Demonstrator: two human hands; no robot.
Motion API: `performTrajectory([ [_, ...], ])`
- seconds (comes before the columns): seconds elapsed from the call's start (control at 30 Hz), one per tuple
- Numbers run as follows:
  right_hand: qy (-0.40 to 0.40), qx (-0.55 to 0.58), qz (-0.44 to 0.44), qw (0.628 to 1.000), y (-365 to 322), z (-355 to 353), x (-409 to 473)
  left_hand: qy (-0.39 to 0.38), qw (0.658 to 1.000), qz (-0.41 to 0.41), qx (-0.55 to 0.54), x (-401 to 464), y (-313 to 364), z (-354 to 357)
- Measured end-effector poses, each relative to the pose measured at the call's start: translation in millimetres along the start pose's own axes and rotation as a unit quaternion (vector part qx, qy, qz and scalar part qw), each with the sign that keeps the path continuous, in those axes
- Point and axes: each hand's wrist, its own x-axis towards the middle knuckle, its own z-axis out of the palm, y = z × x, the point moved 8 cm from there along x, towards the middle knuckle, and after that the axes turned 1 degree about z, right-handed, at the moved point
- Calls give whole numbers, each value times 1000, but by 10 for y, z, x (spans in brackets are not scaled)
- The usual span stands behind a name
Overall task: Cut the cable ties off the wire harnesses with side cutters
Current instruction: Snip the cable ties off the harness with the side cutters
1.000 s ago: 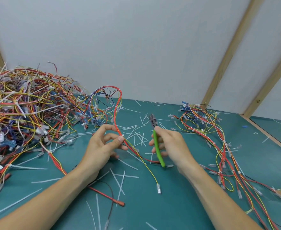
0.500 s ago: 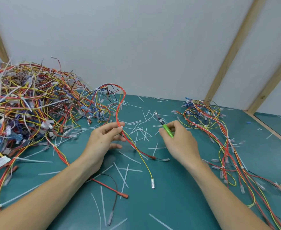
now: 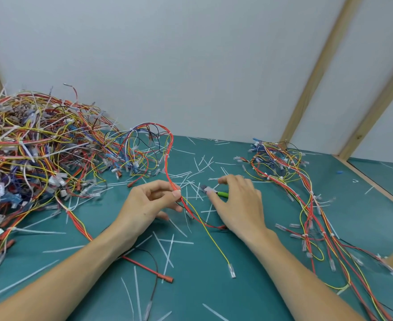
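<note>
A person's two bare forearms reach out over a teal table [image 3: 214,295] littered with short white cut cable ties [image 3: 167,249]. The left hand [image 3: 148,206] pinches a bundle of red wires, the held harness [image 3: 167,158], between thumb and forefinger; the bundle arches up behind the hand and joins a large tangled pile of harnesses [image 3: 35,154] at the far left of the table. Below the pinch, red strands and one yellow wire [image 3: 214,237] trail toward the viewer, the yellow one ending in a clear connector just right of the left forearm. The right hand [image 3: 239,205] lies palm down, fingers spread and lowered toward the table, just right of the left hand. Under its fingers lie the side cutters [image 3: 215,192], their green handle and grey tip peeking out; whether the fingers grip the tool or only rest on it cannot be told. Farther right of the right hand, well apart, a second, smaller harness [image 3: 283,172] sprawls along the table toward the near right corner. A pale wall with wooden battens rises behind the table.
</note>
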Motion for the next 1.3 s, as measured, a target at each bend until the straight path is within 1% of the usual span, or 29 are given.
performTrajectory([
  [0.07, 43, 137, -49, 988, -219, -150, -76, -8, 1000, 7, 7, -17, 23, 25],
  [0.1, 40, 194, -64, 978, -332, -186, -138, -8, 1000, 15, 15, -20, 42, 24],
  [0.13, 21, 221, -77, 972, -442, -178, -204, -5, 999, 26, 25, -19, 60, 17],
  [0.17, -7, 218, -89, 972, -541, -132, -272, -1, 999, 35, 33, -17, 71, 7],
  [0.23, -45, 160, -113, 980, -662, -26, -378, 9, 998, 44, 34, -11, 73, -13],
  [0.3, -39, 128, -135, 982, -680, -5, -392, 14, 998, 44, 32, -10, 70, -22],
  [0.4, -27, 158, -144, 977, -639, -43, -349, 22, 999, 42, 14, -16, 77, -39],
  [0.5, -38, 170, -162, 971, -649, -20, -352, 11, 999, 40, -7, -10, 91, -23],
  [0.57, -44, 174, -181, 967, -679, -22, -350, 15, 998, 27, -54, -3, 104, -32],
  [0.67, -48, 185, -212, 958, -711, -77, -325, 33, 986, -3, -162, 26, 112, -104],
  [0.73, -46, 176, -222, 958, -694, -112, -298, 34, 979, -17, -199, 47, 106, -140],
  [0.83, -32, 162, -213, 963, -613, -158, -234, 9, 972, -41, -231, 53, 85, -124],
  [0.97, -28, 180, -156, 971, -393, -149, -125, -38, 959, -53, -275, 22, 101, -79],
  [1.03, -37, 209, -119, 970, -260, -123, -76, -25, 960, -59, -274, 27, 102, -92],
  [1.1, -33, 233, -94, 967, -160, -127, -41, 5, 965, -67, -255, 37, 83, -125],
  [1.23, 25, 192, -70, 979, -54, -190, 2, 52, 973, -52, -218, 45, 73, -233],
  [1.3, 65, 201, -37, 977, 21, -240, 12, 65, 972, -45, -221, 48, 72, -278],
])
